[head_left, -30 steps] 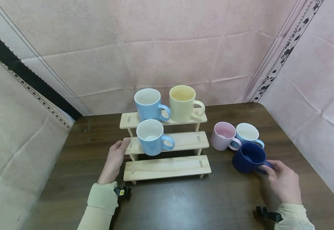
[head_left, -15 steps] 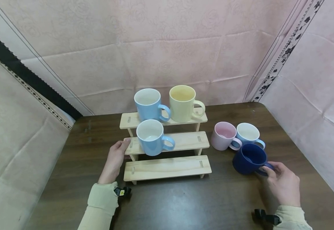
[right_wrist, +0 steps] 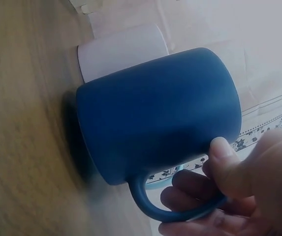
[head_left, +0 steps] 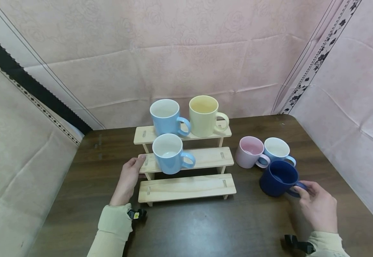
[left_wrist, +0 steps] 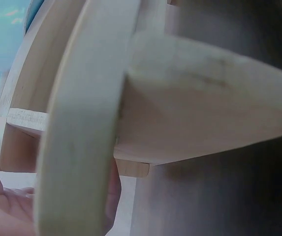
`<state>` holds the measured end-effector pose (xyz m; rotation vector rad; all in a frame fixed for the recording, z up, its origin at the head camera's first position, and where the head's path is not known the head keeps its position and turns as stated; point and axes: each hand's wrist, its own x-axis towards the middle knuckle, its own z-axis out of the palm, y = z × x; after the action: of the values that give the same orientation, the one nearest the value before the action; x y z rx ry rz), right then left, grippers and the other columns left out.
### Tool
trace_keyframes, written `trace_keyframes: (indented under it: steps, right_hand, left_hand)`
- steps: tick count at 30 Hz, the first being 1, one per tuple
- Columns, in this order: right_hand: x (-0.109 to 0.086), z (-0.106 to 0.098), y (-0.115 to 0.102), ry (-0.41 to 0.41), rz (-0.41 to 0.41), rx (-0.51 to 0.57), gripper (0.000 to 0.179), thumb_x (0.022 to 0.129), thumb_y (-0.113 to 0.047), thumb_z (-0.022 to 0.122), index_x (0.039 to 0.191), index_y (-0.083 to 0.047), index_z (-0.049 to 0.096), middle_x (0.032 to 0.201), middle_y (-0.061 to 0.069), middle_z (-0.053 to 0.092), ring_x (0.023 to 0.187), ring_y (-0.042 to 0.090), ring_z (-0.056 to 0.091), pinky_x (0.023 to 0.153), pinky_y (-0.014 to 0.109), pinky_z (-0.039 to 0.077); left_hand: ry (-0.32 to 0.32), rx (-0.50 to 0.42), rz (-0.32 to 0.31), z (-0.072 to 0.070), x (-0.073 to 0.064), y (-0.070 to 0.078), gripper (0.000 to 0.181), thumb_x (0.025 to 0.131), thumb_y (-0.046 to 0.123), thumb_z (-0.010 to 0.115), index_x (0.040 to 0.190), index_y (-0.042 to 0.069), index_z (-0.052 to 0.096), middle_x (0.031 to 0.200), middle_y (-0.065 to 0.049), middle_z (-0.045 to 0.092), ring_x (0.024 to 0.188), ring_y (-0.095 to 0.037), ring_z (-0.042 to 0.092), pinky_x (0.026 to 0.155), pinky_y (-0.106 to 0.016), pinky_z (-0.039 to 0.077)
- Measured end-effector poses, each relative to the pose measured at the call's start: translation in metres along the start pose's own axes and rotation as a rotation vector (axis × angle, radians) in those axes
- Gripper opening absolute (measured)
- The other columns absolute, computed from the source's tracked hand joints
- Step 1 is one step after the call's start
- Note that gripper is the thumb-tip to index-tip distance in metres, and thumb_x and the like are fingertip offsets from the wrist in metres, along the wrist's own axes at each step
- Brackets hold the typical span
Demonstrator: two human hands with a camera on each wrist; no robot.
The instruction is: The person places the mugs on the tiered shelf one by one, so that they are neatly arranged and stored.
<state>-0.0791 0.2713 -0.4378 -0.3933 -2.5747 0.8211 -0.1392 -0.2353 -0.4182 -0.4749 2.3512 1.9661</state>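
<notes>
My right hand (head_left: 318,205) pinches the handle of a dark blue mug (head_left: 278,180) low over the table at the right. The right wrist view shows the thumb against the mug's side and the fingers through the handle. A three-tier wooden display stand (head_left: 186,187) is at the centre. My left hand (head_left: 130,176) grips the left end of its middle tier, thumb on top and fingers below. On that tier stands a light blue mug (head_left: 167,157). Another light blue mug (head_left: 164,119) and a pale yellow mug (head_left: 200,121) occupy the top tier; the bottom tier holds none.
Behind the dark blue mug, a pink mug (head_left: 247,153) and a light blue mug with a white inside (head_left: 276,148) stand close together on the brown wooden table (head_left: 189,228). Pale patterned cloth (head_left: 186,60) hangs at the back and both sides.
The dark blue mug has shifted very slightly toward me, with my right hand on its handle. My left hand and the stand have stayed in place.
</notes>
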Motion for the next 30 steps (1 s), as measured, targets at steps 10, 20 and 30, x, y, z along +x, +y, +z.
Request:
trace_keyframes:
  steps: [10, 20, 30]
  right_hand:
    - [-0.002, -0.011, -0.013, 0.012, 0.009, -0.005, 0.021, 0.087, -0.017, 0.074, 0.103, -0.003, 0.071, 0.098, 0.021, 0.071, 0.079, 0.024, 0.066, 0.059, 0.020, 0.038]
    - [-0.003, -0.025, -0.032, 0.019, -0.013, 0.036, 0.021, 0.086, -0.018, 0.076, 0.103, -0.005, 0.072, 0.098, 0.018, 0.072, 0.069, -0.024, 0.040, 0.060, 0.019, 0.038]
    - [-0.001, -0.029, -0.055, 0.026, -0.070, 0.072, 0.019, 0.087, -0.018, 0.075, 0.102, -0.006, 0.072, 0.097, 0.015, 0.073, 0.071, -0.026, 0.041, 0.061, 0.016, 0.039]
  left_hand:
    - [-0.002, 0.006, -0.004, -0.001, 0.002, -0.002, 0.053, 0.100, 0.050, 0.047, 0.113, -0.001, 0.054, 0.099, -0.010, 0.056, 0.086, -0.021, 0.056, 0.087, -0.046, 0.049]
    - [-0.003, 0.011, -0.011, -0.001, 0.002, -0.003, 0.054, 0.100, 0.051, 0.046, 0.114, 0.000, 0.055, 0.102, -0.011, 0.056, 0.086, -0.022, 0.056, 0.086, -0.044, 0.050]
    - [-0.002, 0.006, -0.001, -0.001, 0.001, -0.001, 0.054, 0.100, 0.050, 0.047, 0.114, 0.000, 0.054, 0.099, -0.008, 0.057, 0.085, -0.019, 0.056, 0.081, -0.038, 0.051]
